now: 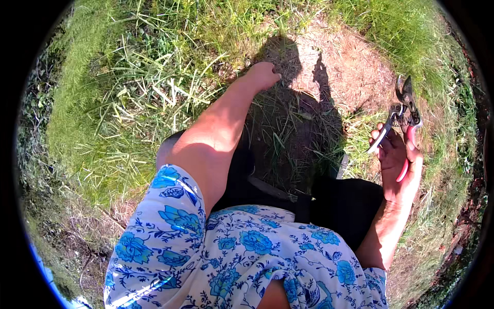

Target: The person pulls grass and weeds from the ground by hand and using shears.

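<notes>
Held palm up at the right, my right hand (394, 167) has pruning shears (406, 101) in it. Their blades are spread apart and point away from me; the handles are red and pale, with a spring between them. My left hand (264, 76) is stretched out ahead over the ground, its fingers curled in. Nothing shows in that hand, though the undersides of the fingers are hidden. Below and around it lie a patch of bare brown soil (343, 61) and cut grass blades (285, 143), partly in my shadow.
Tall green grass (150, 77) grows thickly on the left, and more grass (409, 42) stands at the upper right. My dark-clothed legs (347, 204) are bent close below me. Dry twigs and brush (96, 247) lie at the lower left.
</notes>
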Tool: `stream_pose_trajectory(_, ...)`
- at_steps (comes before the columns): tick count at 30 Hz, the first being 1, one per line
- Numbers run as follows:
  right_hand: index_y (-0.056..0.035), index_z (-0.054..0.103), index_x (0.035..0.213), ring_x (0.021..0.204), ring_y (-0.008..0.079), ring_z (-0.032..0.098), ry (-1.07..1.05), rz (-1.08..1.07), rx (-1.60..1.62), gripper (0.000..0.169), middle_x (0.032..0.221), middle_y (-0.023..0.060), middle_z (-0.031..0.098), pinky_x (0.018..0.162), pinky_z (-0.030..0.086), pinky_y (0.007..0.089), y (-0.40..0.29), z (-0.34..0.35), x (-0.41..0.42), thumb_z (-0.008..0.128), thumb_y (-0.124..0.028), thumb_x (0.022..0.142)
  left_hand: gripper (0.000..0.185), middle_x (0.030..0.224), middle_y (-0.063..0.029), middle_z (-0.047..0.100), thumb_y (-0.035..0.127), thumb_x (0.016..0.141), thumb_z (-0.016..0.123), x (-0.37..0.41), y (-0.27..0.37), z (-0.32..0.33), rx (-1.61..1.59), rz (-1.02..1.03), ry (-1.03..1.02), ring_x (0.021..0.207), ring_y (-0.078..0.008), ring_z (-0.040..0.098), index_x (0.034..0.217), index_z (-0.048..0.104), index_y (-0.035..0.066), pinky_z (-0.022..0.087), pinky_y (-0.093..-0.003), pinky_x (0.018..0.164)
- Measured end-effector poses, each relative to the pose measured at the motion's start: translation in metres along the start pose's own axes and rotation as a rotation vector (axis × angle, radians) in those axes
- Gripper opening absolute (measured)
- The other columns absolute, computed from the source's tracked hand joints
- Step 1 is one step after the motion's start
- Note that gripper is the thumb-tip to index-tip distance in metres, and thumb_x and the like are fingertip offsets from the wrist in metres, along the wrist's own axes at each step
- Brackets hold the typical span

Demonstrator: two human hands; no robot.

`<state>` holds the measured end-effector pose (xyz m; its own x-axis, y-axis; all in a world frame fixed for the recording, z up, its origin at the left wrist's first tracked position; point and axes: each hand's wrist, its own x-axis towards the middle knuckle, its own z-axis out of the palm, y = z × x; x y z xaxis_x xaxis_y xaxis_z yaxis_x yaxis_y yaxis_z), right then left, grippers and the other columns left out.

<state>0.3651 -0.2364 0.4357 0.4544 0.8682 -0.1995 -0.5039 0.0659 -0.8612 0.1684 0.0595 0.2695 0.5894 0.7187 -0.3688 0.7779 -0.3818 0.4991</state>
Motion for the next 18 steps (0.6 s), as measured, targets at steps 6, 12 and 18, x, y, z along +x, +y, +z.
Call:
stream_pose_trajectory(6,-0.0085,0.041,0.130,0.106,0.0361,0.051,0.087,0.045,-0.098,0.059,0.119,0.0265,0.046,0.092,0.043,0.0434,-0.048,-0.003,-0.077,0.057,-0.040,0.082,0.040,0.109,-0.0190,0.061,0.034,0.081,0.059,-0.015,-0.029,0.081,0.128,-0.214,-0.131,0.102,-0.0330,0.057,0.104,0.061,0.000,0.048,-0.0412,0.083)
stream_pose_trajectory(12,-0.0019,0.036,0.130,0.105,0.0340,0.052,0.245,0.287,-0.102,0.077,0.116,0.0241,0.051,0.089,0.044,0.0431,-0.059,0.006,-0.068,0.068,-0.040,0.072,0.042,0.107,-0.0192,0.061,0.034,0.084,0.056,-0.021,-0.042,0.098,0.187,-0.450,-0.120,0.100,-0.0356,0.058,0.111,0.054,0.002,0.046,-0.0437,0.086)
stream_pose_trajectory(18,-0.0018,0.030,0.135,0.100,0.0333,0.056,0.258,0.344,-0.104,0.091,0.115,0.0242,0.051,0.084,0.046,0.0387,-0.069,0.014,-0.057,0.073,-0.043,0.066,0.030,0.103,-0.0180,0.063,0.028,0.083,0.056,-0.020,-0.054,0.074,0.302,-0.332,-0.156,0.097,-0.0350,0.059,0.099,0.060,0.003,0.047,-0.0441,0.083)
